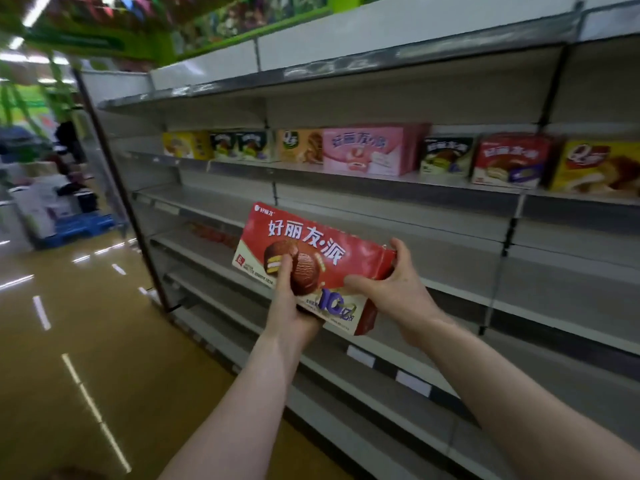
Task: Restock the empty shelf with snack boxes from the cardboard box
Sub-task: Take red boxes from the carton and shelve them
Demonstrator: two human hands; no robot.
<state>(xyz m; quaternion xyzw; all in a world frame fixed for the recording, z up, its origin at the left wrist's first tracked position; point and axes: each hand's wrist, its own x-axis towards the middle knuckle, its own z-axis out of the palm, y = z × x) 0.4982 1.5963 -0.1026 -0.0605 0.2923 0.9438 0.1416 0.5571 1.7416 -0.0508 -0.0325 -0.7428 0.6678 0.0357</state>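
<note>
Red snack box (pixel 313 265) held up in both hands before the grey shelving (pixel 450 237), tilted, printed face toward the camera. Left hand (pixel 289 299) closed on its lower left edge, thumb over the front. Right hand (pixel 398 285) clasping the right end, fingers half curled. Beyond, a row of boxes (pixel 370 150) on a higher shelf.

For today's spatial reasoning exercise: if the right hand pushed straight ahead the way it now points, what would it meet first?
The right hand already grips the red snack box. Beyond it, probably the bare grey shelf below the stocked row; depth is unclear.
</note>
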